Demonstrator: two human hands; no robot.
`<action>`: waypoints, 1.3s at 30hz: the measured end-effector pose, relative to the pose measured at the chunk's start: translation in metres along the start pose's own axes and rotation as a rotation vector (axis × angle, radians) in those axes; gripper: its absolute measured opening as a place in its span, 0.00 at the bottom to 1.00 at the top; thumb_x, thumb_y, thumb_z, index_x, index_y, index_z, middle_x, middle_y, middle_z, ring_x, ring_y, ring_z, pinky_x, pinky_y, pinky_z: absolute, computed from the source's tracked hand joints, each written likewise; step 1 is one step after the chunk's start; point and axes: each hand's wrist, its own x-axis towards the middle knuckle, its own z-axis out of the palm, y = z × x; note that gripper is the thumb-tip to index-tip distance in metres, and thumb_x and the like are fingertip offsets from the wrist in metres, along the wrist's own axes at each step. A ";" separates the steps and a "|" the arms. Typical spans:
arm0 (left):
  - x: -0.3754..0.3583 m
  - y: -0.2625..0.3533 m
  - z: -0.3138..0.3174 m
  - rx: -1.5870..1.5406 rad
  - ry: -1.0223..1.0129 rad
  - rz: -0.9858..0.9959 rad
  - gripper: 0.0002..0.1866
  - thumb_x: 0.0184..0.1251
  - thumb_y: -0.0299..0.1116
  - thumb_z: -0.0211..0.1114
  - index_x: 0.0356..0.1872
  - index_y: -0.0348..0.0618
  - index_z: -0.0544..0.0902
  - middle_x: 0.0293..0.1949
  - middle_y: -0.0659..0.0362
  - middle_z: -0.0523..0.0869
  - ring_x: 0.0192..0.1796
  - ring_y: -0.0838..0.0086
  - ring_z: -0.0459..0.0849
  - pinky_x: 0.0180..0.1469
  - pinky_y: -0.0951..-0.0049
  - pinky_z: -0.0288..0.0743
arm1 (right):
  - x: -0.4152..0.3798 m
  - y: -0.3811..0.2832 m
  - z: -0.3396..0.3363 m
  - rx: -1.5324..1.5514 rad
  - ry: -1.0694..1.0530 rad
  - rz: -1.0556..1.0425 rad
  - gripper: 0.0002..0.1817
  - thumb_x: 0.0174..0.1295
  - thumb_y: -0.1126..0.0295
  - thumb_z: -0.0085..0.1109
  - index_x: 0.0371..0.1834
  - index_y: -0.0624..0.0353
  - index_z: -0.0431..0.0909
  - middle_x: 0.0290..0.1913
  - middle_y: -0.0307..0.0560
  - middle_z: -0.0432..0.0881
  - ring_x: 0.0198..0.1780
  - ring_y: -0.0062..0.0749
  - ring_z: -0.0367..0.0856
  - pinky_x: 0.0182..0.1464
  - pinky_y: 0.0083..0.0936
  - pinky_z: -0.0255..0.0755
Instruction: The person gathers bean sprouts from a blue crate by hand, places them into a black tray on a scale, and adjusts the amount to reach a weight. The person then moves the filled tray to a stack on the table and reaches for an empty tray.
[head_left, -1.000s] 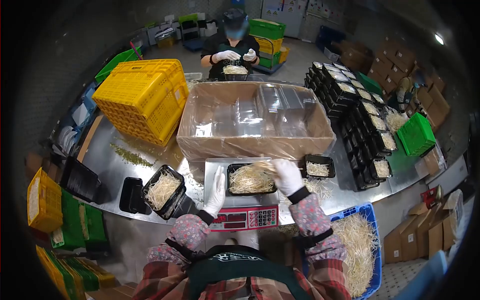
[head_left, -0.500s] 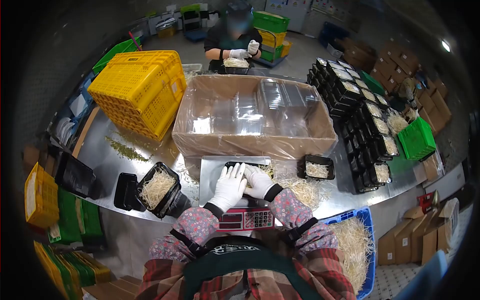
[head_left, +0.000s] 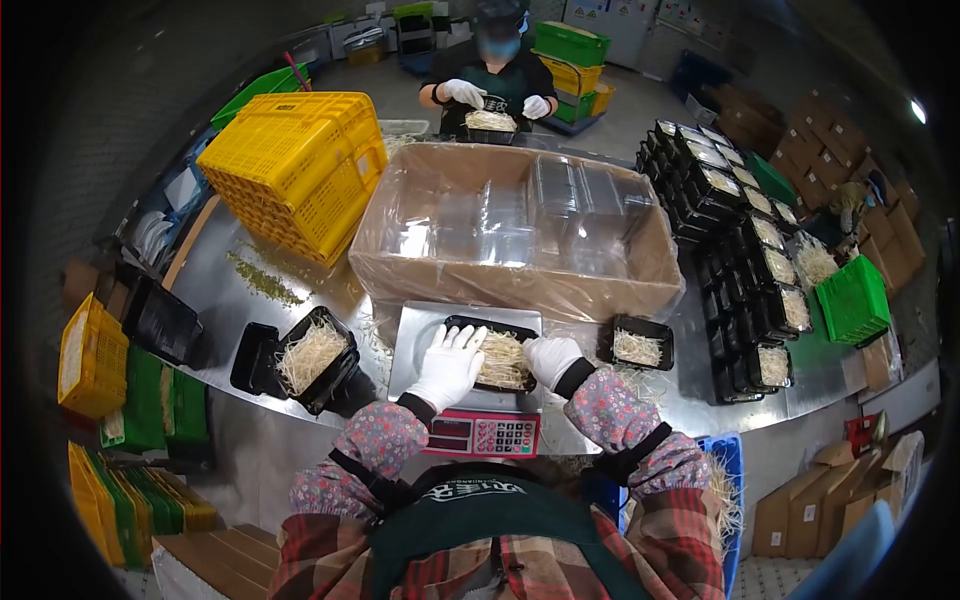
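Note:
A black plastic tray (head_left: 518, 328) of pale bean sprouts (head_left: 506, 358) rests on the metal plate of a red digital scale (head_left: 450, 435). My left hand (head_left: 446, 370), in a white glove, lies flat with its fingers out over the tray's left part, touching the sprouts. At the tray's right edge is my right hand (head_left: 553, 361), also gloved, with the fingers curled closed; whatever they hold is hidden. A second sprout-filled tray (head_left: 640, 343) stands just right of that hand. To the left, another full tray (head_left: 313, 358) leans at an angle.
A lined cardboard box (head_left: 520, 275) of clear plastic lids spans the table behind the scale. Yellow crates (head_left: 300, 170) stand at left. Stacks of filled black trays (head_left: 765, 280) line the right. A blue crate (head_left: 735, 470) sits below right. Across the table, a gloved person handles a tray (head_left: 490, 128).
My right hand has moved right, off the middle of the tray, and its fingers have curled. More sprouts show now. The left hand stays on the tray. The person opposite has spread their hands apart.

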 end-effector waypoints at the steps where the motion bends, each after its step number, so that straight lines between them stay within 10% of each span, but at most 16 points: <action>1: 0.000 0.001 0.001 0.027 0.000 0.006 0.26 0.73 0.42 0.52 0.69 0.44 0.71 0.63 0.49 0.78 0.65 0.54 0.75 0.73 0.50 0.55 | -0.005 0.002 -0.004 0.018 -0.005 0.010 0.08 0.61 0.66 0.53 0.34 0.56 0.80 0.27 0.53 0.84 0.29 0.49 0.86 0.29 0.43 0.78; 14: -0.005 -0.003 -0.012 -0.190 -0.003 -0.062 0.30 0.70 0.37 0.53 0.73 0.42 0.65 0.70 0.47 0.69 0.72 0.51 0.66 0.75 0.51 0.52 | -0.120 0.096 0.006 0.263 0.376 0.388 0.14 0.57 0.68 0.64 0.47 0.50 0.82 0.36 0.52 0.85 0.36 0.50 0.85 0.39 0.41 0.79; 20: -0.015 -0.052 -0.017 -1.112 0.120 -0.188 0.30 0.69 0.26 0.52 0.73 0.34 0.62 0.73 0.48 0.66 0.76 0.61 0.61 0.77 0.67 0.50 | -0.133 0.108 0.087 0.165 -0.201 0.392 0.47 0.52 0.52 0.71 0.76 0.48 0.59 0.69 0.60 0.69 0.57 0.53 0.79 0.58 0.42 0.74; 22: -0.019 -0.065 -0.041 -1.015 0.203 -0.167 0.27 0.75 0.26 0.48 0.73 0.30 0.61 0.72 0.47 0.67 0.76 0.64 0.63 0.76 0.69 0.53 | -0.118 0.094 0.034 0.033 -0.325 0.503 0.50 0.47 0.53 0.75 0.74 0.54 0.61 0.66 0.60 0.73 0.63 0.53 0.76 0.63 0.40 0.72; 29: -0.006 -0.051 -0.036 -0.892 0.204 -0.315 0.29 0.76 0.31 0.52 0.73 0.31 0.60 0.70 0.43 0.69 0.73 0.58 0.66 0.74 0.68 0.58 | -0.028 0.026 -0.044 0.460 0.575 0.095 0.44 0.56 0.56 0.71 0.72 0.63 0.62 0.66 0.63 0.72 0.67 0.54 0.71 0.68 0.39 0.66; 33: 0.004 0.002 0.005 -0.674 0.110 -0.155 0.28 0.76 0.36 0.50 0.73 0.34 0.62 0.73 0.39 0.62 0.75 0.50 0.60 0.77 0.60 0.53 | 0.016 -0.046 0.008 0.366 0.222 0.052 0.48 0.60 0.46 0.62 0.76 0.63 0.54 0.75 0.65 0.59 0.76 0.59 0.57 0.73 0.52 0.54; 35: -0.002 0.000 0.013 0.090 -0.103 0.176 0.26 0.75 0.39 0.48 0.70 0.36 0.67 0.72 0.41 0.65 0.74 0.45 0.61 0.75 0.50 0.54 | 0.011 -0.069 0.021 0.211 0.063 0.074 0.45 0.59 0.51 0.62 0.75 0.63 0.56 0.74 0.66 0.60 0.75 0.57 0.59 0.73 0.51 0.56; 39: -0.006 0.017 0.014 -0.052 -0.066 -0.028 0.29 0.75 0.44 0.49 0.72 0.40 0.66 0.72 0.48 0.67 0.72 0.46 0.65 0.73 0.50 0.56 | 0.001 -0.043 0.022 0.382 0.024 0.017 0.41 0.61 0.56 0.61 0.76 0.57 0.57 0.70 0.66 0.67 0.67 0.56 0.71 0.68 0.43 0.66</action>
